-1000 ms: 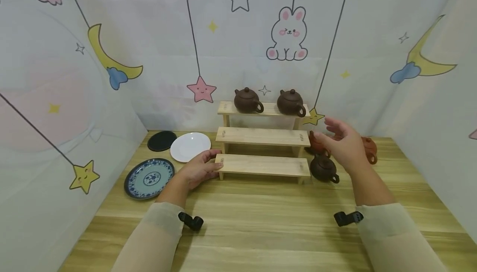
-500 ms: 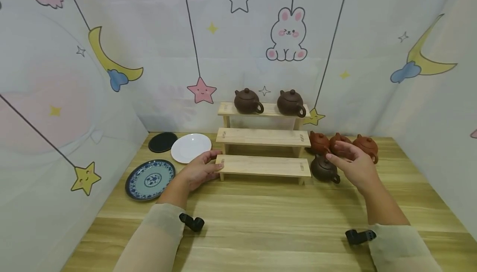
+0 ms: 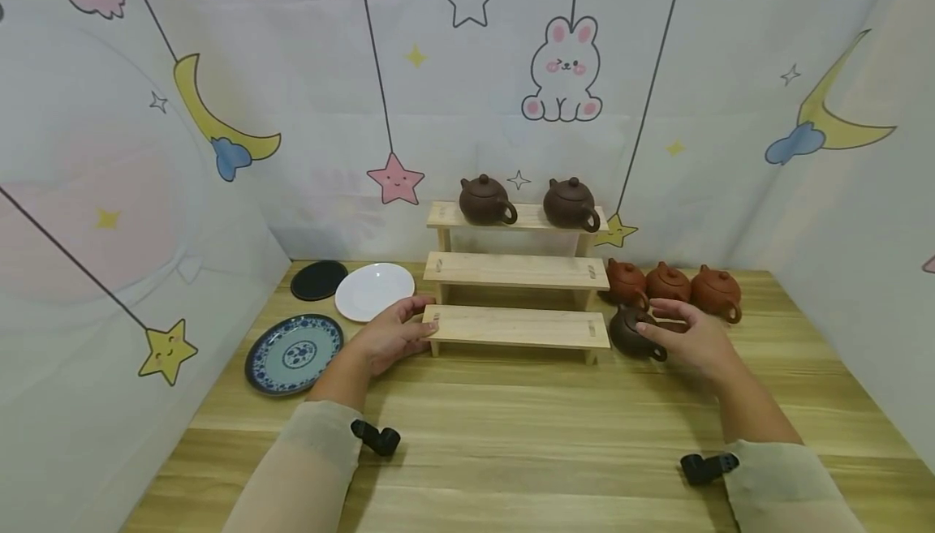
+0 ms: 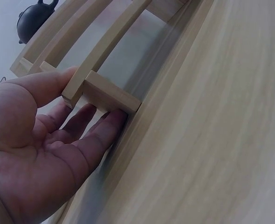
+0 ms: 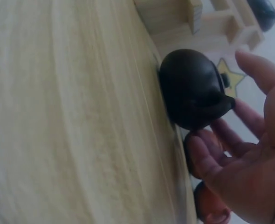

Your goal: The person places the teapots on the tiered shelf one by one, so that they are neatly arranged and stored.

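The three-step wooden rack (image 3: 515, 326) stands mid-table. My left hand (image 3: 392, 337) holds the left end of its lowest step, thumb on top and fingers by the leg; the left wrist view shows this hand (image 4: 49, 144) close up. Two dark teapots (image 3: 484, 200) sit on the top step. To the right of the rack, a dark teapot (image 3: 634, 333) stands on the table. My right hand (image 3: 694, 340) is beside it, thumb and fingers apart around its handle side. In the right wrist view, the hand (image 5: 249, 158) has a gap between its thumb and the teapot (image 5: 191, 86).
Three reddish-brown teapots (image 3: 668, 283) stand in a row behind the right hand. On the left lie a black disc (image 3: 319, 280), a white plate (image 3: 375, 291) and a blue-patterned plate (image 3: 295, 353). A printed cloth (image 3: 329, 111) hangs behind the table (image 3: 540, 452).
My right hand has come down and toward me, from above the reddish-brown teapots to the dark teapot beside the rack. My left hand has kept its hold on the rack.
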### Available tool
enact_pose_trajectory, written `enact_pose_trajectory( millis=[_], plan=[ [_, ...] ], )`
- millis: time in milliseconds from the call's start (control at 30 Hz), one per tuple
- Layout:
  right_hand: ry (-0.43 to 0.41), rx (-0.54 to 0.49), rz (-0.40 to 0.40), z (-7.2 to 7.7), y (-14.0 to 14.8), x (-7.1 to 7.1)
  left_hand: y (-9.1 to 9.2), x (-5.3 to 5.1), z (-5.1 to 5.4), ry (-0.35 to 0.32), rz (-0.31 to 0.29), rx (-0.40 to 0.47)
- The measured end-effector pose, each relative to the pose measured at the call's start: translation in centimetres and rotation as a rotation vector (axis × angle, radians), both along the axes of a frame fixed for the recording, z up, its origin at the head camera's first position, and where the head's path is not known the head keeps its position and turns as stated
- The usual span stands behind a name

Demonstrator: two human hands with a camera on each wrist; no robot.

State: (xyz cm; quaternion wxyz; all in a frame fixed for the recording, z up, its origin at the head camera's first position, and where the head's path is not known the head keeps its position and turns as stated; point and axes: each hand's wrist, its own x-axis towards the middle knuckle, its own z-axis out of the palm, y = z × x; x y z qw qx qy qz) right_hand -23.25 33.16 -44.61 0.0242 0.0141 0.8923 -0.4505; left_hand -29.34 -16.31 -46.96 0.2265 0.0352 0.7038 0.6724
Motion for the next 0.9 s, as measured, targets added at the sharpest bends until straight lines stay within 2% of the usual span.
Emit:
enact_pose_trajectory(
  millis=[400, 600, 900],
  plan=[
    [-0.04, 0.011, 0.059, -1.1, 0.2, -0.5, -0.1, 0.1, 0.1, -0.004, 0.007, -0.005],
    [-0.043, 0.018, 0.082, -1.2, 0.1, -0.4, -0.1, 0.2, -0.1, -0.005, 0.015, -0.005],
    [-0.047, 0.081, 0.103, -1.1, 0.3, -0.4, 0.0, 0.1, 0.1, -0.01, 0.012, 0.005]
  ],
)
